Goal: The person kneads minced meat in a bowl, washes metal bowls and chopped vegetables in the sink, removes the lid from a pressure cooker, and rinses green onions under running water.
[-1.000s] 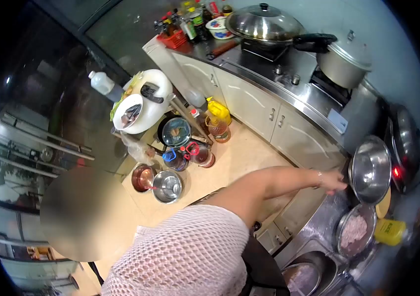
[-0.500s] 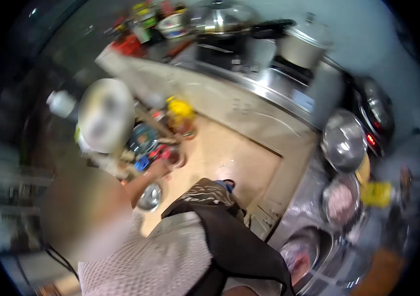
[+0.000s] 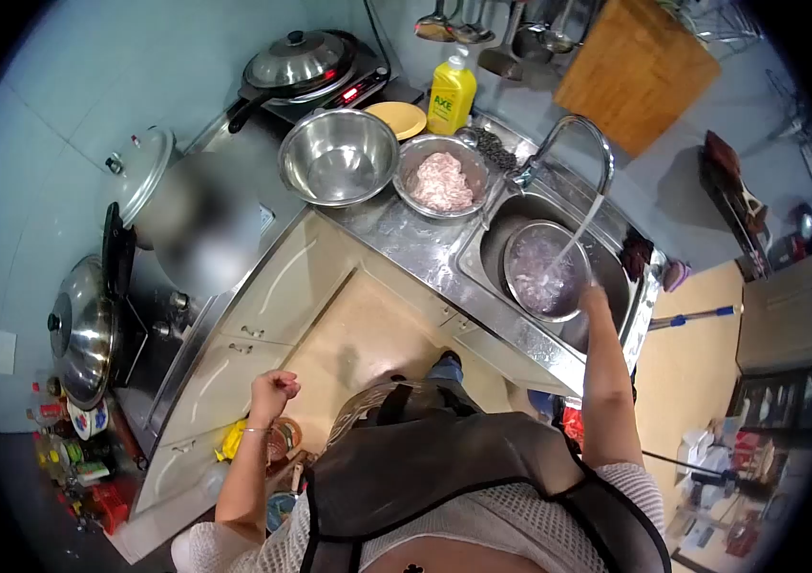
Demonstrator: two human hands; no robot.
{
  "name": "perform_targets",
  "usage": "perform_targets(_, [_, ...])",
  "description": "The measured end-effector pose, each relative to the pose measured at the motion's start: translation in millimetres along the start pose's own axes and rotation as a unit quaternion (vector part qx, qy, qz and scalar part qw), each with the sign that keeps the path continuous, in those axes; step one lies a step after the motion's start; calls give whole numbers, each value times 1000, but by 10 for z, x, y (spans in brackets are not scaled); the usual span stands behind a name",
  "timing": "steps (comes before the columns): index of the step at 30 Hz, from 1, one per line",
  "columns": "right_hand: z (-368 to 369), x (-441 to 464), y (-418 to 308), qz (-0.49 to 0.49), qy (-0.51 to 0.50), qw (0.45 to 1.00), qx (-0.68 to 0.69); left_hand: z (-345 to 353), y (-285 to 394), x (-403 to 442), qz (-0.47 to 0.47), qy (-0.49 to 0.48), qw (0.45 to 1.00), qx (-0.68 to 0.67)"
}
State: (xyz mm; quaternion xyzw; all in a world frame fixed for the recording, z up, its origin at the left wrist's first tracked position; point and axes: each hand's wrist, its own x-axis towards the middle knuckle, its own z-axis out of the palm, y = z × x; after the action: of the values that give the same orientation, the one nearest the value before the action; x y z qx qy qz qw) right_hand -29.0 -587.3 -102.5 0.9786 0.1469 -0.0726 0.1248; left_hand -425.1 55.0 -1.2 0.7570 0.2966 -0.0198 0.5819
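Note:
A stream from the curved faucet (image 3: 573,129) runs into a metal bowl (image 3: 520,304) of cloudy, bubbling water in the sink (image 3: 606,329). My right hand (image 3: 595,300) is closed at that bowl's right rim, its fingertips partly hidden. What lies under the water is unclear. Away from the counter, my left hand (image 3: 274,393) hangs in the air with curled fingers and no object visible in it. Left of the sink stands a second metal bowl (image 3: 411,202) holding pale pink minced meat (image 3: 444,181). Beside it sits a bare metal bowl (image 3: 339,158).
A yellow detergent bottle (image 3: 452,95) and a yellow plate (image 3: 398,118) stand behind the bowls. A lidded pan (image 3: 299,62) sits on a cooker with red lights. Ladles (image 3: 501,62) and a cutting board (image 3: 635,72) hang above. Another lidded wok (image 3: 83,329) is at far left.
My view has swung right, from the low shelf of jars toward the sink. The arm reaching among the jars has drawn back. Water now runs into the sink bowl, with my right hand at it.

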Motion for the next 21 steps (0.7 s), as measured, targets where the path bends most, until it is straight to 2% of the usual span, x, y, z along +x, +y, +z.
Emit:
perform_targets(1, [37,149,-126,-178,-66,979,-69,-34,289,29,14,16,1000,-4])
perform_targets(2, [-665,-33,-581,-29,85,982,169,-61,557,13,-1,6,1000,22])
perform_targets(3, [-945,-324,-731,76,233,934,261,-42,886,145,-21,-26,998,54])
perform_targets(4, [-1602,-359,-1099,195,193,918,285,-113,1149,180,74,38,989,122])
perform_targets(5, [-1648,-404,-1144,251,117,940,201,-117,1306,166,156,94,962,203])
perform_targets(6, [-1127,-347,-796,82,145,971,174,-223,1408,140,186,142,946,223])
perform_targets(7, [-560,-109,-330,24,-9,976,217,-342,1515,169,214,189,927,243])
perform_targets(9, [-1386,-575,-751,199,41,968,149,-657,1646,189,312,365,824,300])
perform_targets(11, [-2015,-659,-1081,309,-2,933,182,-1175,1748,117,269,494,737,375])
perform_targets(12, [-2053,-687,-1145,324,7,936,137,-1310,1968,85,196,502,780,319])
perform_targets(13, [-2075,-657,-1194,338,48,927,154,-1550,1845,202,206,513,746,371])
perform_targets(14, [-2095,-619,-1237,349,89,917,171,-1714,1811,254,171,504,763,366])
perform_targets(15, [-2022,-431,-1262,333,190,909,164,-1990,1583,343,134,504,749,409])
perform_targets(16, [-2221,-152,-1442,327,206,900,202,-2335,1298,365,114,528,709,452])
perform_targets(17, [-2006,56,-1294,306,243,884,255,-2320,1297,555,87,525,708,464])
perform_targets(18, [-2081,336,-1393,301,216,874,315,-2516,1144,590,113,524,715,449])
perform_targets(19, [-2131,511,-1470,240,224,889,320,-2554,1128,629,80,524,724,442])
perform_targets(20, [-2138,654,-1613,224,249,896,292,-2589,1079,691,60,523,735,427])
perform_targets(21, [-2117,788,-1715,200,274,903,263,-2718,914,753,91,513,746,415])
